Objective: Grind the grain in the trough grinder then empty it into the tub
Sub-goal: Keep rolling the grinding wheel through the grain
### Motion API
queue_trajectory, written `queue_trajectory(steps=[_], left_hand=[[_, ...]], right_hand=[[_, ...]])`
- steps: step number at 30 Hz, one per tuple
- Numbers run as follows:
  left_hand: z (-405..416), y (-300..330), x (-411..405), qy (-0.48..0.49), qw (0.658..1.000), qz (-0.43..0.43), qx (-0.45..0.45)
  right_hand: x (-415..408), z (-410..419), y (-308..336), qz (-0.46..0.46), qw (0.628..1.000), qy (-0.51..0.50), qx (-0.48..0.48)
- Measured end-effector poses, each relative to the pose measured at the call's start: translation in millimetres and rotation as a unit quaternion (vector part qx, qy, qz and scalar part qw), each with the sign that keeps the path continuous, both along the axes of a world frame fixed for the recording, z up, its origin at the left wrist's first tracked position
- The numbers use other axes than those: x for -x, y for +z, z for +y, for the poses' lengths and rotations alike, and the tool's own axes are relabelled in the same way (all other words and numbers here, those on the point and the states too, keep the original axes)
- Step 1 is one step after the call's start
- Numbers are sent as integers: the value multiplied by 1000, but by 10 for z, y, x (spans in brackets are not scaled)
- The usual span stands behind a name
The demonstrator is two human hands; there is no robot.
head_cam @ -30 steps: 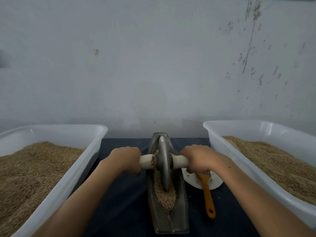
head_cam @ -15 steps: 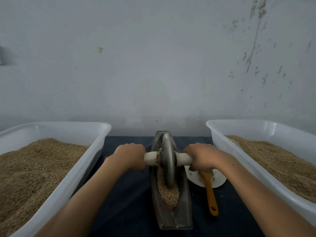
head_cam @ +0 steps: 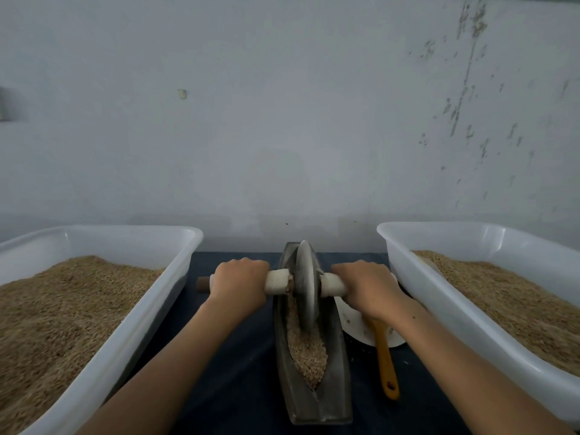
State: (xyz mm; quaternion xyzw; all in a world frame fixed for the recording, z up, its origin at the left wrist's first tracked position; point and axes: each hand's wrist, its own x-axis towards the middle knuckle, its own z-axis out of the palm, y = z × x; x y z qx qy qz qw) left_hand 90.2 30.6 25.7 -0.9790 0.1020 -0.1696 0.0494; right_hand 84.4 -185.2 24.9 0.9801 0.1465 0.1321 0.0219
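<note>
Grain point(head_cam: 306, 350) lies coarse in one boat-shaped metal trough point(head_cam: 337, 372); left hand point(head_cam: 240, 285) and right hand point(head_cam: 365, 287) each grip the disc's point(head_cam: 306, 290) pale axle.

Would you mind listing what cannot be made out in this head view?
- Orange-handled tool: its head is hidden under the right hand.
- White plate: partly covered by that wrist.
- Left tub and right tub: near ends cut off by the frame edges.

Grain-filled metal trough grinder point(head_cam: 314, 372), wheel point(head_cam: 305, 287) upright.
</note>
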Motion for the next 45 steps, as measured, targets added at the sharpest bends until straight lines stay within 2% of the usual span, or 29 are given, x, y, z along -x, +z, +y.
queue_trajectory(steps=[3, 7, 9, 12, 15, 18, 21, 24, 28, 31, 36, 42, 45], left_hand=[[15, 20, -6, 0, 999, 37, -15], [55, 102, 13, -8, 983, 183, -9], [67, 134, 18, -7, 974, 229, 2], [63, 131, 20, 1, 975, 223, 3], [22, 86, 17, 13, 991, 127, -26], [-12, 28, 14, 18, 999, 36, -17], [-11, 5, 15, 13, 1000, 5, -5], [6, 37, 8, 10, 999, 40, -26], [52, 124, 12, 4, 983, 181, -24], [87, 137, 22, 1, 972, 235, -13], [54, 109, 22, 18, 984, 176, -21], [-10, -8, 21, 20, 1000, -15, -6], [-4, -7, 10, 21, 1000, -1, -6]], right_hand=[[18, -16, 72, 56, 998, 6, 19], [64, -20, 208, 186, 982, 3, 35], [71, -17, 226, 219, 975, 0, 32], [59, -12, 203, 203, 979, -4, 32], [42, -10, 151, 142, 989, -8, 37], [30, 9, 63, 32, 999, -7, 18], [15, 17, 12, -11, 1000, -6, 6], [40, 10, 89, 39, 999, -4, 21], [110, 20, 243, 164, 985, -7, 56], [142, 43, 291, 197, 978, -15, 64], [121, 46, 233, 156, 986, -17, 55], [41, 11, 33, -5, 1000, -10, 2], [14, -3, 14, -11, 1000, -1, 7]])
